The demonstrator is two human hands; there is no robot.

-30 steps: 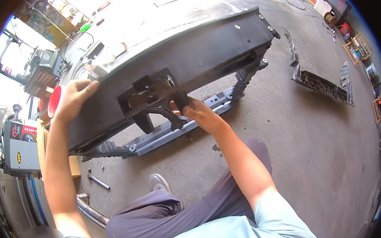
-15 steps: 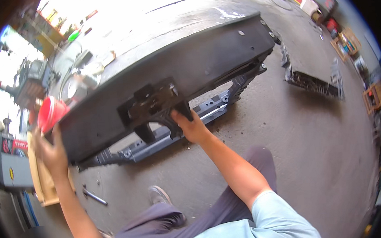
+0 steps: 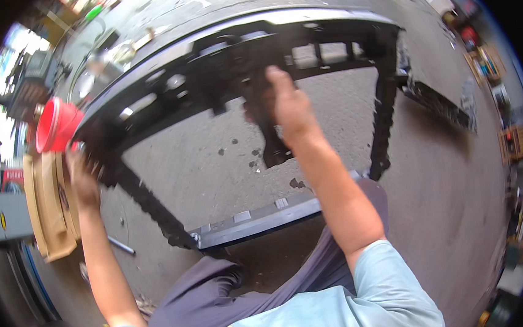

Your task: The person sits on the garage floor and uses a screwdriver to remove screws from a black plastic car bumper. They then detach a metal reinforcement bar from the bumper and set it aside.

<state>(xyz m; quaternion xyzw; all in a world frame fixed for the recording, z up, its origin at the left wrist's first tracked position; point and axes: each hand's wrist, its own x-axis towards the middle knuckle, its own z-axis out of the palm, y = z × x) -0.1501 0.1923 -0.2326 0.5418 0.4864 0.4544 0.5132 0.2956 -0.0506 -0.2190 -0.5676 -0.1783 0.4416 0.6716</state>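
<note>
A large black radiator support frame (image 3: 221,74) is held tilted in front of me, with its wide opening showing the floor. Its grey lower crossbar (image 3: 254,221) lies close to my knees. My left hand (image 3: 84,178) is closed round the upper left corner, its fingertips partly hidden. At the middle of the upper beam, my right hand (image 3: 294,107) is wrapped round the short central post (image 3: 264,123) that hangs down into the opening. Motion blurs the upper beam somewhat.
Left of the frame stand a red bucket (image 3: 57,125), cardboard pieces (image 3: 49,208) and a grey case (image 3: 11,217). A metal bar tool (image 3: 121,246) lies near my left forearm. A broken black part (image 3: 438,103) rests on the floor at right, with wooden crates (image 3: 512,142) beyond.
The frame has turned in my hands: its broad upper face has tipped away and its opening now shows. The lower crossbar has come nearer to me. My right hand has moved up and farther away.
</note>
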